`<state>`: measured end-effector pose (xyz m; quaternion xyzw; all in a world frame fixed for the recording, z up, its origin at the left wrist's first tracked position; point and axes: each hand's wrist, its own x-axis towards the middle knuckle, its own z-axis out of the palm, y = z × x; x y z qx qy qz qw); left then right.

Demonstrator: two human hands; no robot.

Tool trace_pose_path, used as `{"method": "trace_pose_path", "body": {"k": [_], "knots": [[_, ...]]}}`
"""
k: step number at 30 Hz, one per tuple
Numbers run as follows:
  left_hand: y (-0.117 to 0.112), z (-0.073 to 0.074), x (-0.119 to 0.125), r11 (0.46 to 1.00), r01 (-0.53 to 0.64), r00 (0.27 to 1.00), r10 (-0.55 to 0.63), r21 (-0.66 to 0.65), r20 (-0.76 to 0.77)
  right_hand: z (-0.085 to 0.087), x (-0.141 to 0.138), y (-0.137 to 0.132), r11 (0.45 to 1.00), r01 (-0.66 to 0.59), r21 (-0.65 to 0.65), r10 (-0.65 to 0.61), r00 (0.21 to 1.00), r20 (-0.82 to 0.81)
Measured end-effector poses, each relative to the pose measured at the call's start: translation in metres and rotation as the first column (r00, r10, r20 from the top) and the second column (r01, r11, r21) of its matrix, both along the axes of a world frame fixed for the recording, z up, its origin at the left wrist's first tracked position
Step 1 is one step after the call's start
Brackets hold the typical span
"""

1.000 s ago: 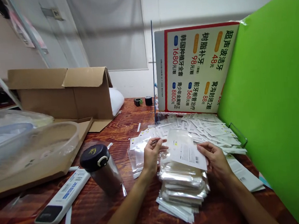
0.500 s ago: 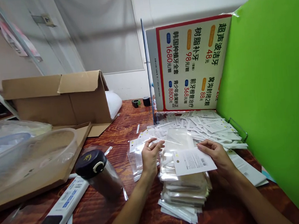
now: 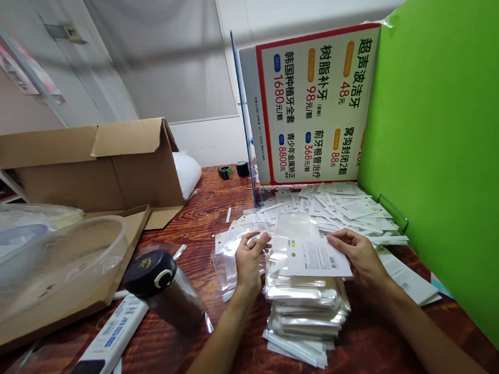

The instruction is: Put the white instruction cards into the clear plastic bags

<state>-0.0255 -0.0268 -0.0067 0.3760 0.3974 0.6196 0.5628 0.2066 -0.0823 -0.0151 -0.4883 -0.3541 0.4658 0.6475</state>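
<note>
A white printed card with a punched hole is pinched along its right side by my right hand. My left hand has its thumb and fingers closed on the edge of a clear plastic bag, whose outline is hard to make out. The card's left end lies over the bag area, but I cannot tell whether it is inside the bag. Under both is a tall stack of clear plastic bags. Left of the stack lie more bagged cards, partly behind my left hand.
Behind the stack spreads a heap of bagged white cards, bounded by a printed sign board and a green panel. A dark-lidded bottle, a white power strip, a plastic tub and a cardboard box stand left.
The card in my right hand has shifted slightly left and up toward my left hand. My left hand keeps nearly the same place. The whole view has drifted a little.
</note>
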Motion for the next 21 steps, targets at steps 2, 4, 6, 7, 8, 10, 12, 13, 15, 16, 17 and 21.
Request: {"method": "trace_pose_path", "body": {"k": [2,4,6,7,8,10,12,13,15,16,17,21], "knots": [[-0.001,0.000,0.000,1.000,0.015,1.000,-0.015,0.003,-0.017,-0.001,0.001,0.000,1.000,0.018,0.010,-0.018,1.000,0.025],[-0.001,0.001,0.001,1.000,0.025,0.999,-0.025,0.008,-0.030,0.001,0.001,0.000,1.000,0.028,0.011,-0.029,0.999,0.043],[-0.002,0.002,0.002,0.999,0.033,0.999,-0.032,0.022,-0.036,0.003,0.000,-0.001,0.999,0.039,0.012,-0.040,0.997,0.060],[-0.003,0.002,0.002,0.999,0.038,0.999,-0.037,0.028,-0.040,0.004,0.000,-0.002,0.999,0.046,0.014,-0.046,0.997,0.068],[-0.003,0.003,0.002,0.998,0.044,0.998,-0.042,0.033,-0.045,0.005,0.000,-0.003,0.999,0.050,0.016,-0.051,0.996,0.073],[-0.003,0.003,0.002,0.997,0.062,0.996,-0.059,0.038,-0.067,0.006,-0.001,-0.004,0.998,0.056,0.016,-0.057,0.995,0.080],[-0.003,0.003,0.001,0.996,0.081,0.993,-0.077,0.036,-0.093,0.006,-0.002,-0.004,0.998,0.056,0.014,-0.057,0.995,0.084],[-0.004,0.003,0.001,0.995,0.088,0.991,-0.084,0.036,-0.103,0.006,-0.003,-0.004,0.999,0.052,0.014,-0.053,0.995,0.084],[-0.004,0.003,0.002,0.995,0.096,0.990,-0.091,0.039,-0.109,0.006,-0.003,-0.004,0.999,0.037,0.023,-0.039,0.996,0.081],[-0.004,0.003,0.002,0.995,0.096,0.990,-0.091,0.040,-0.106,0.006,-0.003,-0.004,0.999,0.027,0.029,-0.029,0.996,0.081],[-0.005,0.003,0.003,0.995,0.097,0.991,-0.092,0.040,-0.099,0.007,-0.003,-0.005,0.999,0.014,0.034,-0.017,0.996,0.083],[-0.006,0.003,0.005,0.991,0.129,0.990,-0.127,0.045,-0.054,0.011,-0.003,-0.007,0.994,-0.102,0.041,0.096,0.988,0.123]]}}
